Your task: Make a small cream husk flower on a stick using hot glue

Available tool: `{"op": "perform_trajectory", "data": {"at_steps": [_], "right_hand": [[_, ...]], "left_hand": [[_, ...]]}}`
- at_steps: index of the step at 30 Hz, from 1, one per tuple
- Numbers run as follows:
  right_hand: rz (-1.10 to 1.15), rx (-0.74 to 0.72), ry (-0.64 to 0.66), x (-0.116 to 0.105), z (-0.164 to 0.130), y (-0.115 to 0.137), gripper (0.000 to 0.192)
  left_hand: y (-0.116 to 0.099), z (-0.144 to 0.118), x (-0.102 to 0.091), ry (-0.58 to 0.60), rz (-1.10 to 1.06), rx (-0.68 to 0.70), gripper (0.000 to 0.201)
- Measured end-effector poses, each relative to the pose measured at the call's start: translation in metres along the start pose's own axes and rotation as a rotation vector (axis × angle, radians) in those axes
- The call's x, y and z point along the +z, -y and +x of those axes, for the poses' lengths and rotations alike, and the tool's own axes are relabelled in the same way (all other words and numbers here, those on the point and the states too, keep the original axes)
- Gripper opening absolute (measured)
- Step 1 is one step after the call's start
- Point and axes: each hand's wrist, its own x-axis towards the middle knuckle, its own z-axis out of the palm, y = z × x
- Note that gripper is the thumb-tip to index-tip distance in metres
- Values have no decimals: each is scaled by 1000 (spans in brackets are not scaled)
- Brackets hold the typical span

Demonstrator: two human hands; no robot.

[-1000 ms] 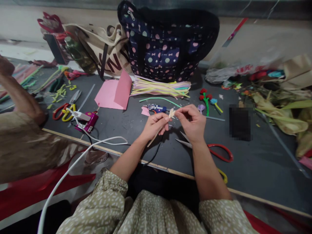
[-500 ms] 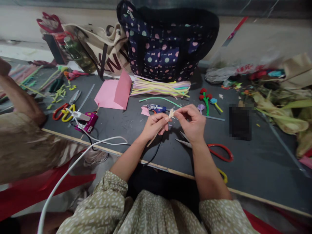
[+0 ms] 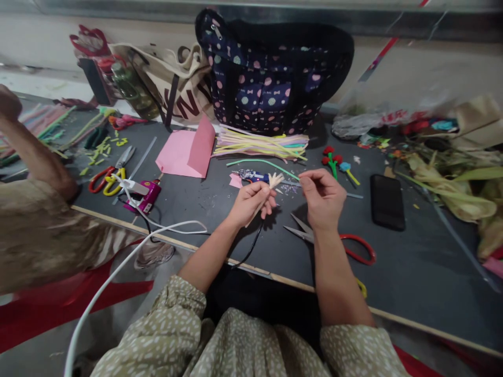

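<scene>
Since the earlier frame, the right hand [image 3: 323,198] has pulled away from the frayed tip, fingers pinched, whether on anything I cannot tell. At frame centre, the left hand [image 3: 251,201] grips a thin pale stick [image 3: 267,191] with splayed fibrous end above the dark matte counter [image 3: 412,262]. Red-handled steel scissors [image 3: 346,246] lie below the right hand.

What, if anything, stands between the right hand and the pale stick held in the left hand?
Nothing visible does. The right hand hovers just right of the pale stick that the left hand grips; only a bare gap above the table separates them.
</scene>
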Motion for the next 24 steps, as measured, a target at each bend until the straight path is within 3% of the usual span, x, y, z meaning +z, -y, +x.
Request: {"op": "perform_trajectory", "data": {"at_steps": [13,21,24], "right_hand": [[-28,-59,97,9,-5,8,13],[-94,-67,92,9,-4,8,12],[-73,-66,88,8,-4,6,15]], "left_hand": [[0,0,-3,137,-107,-120,40],[0,-1,0,146,-51,-115,42],[0,0,-1,87,-31,-86,39]]}}
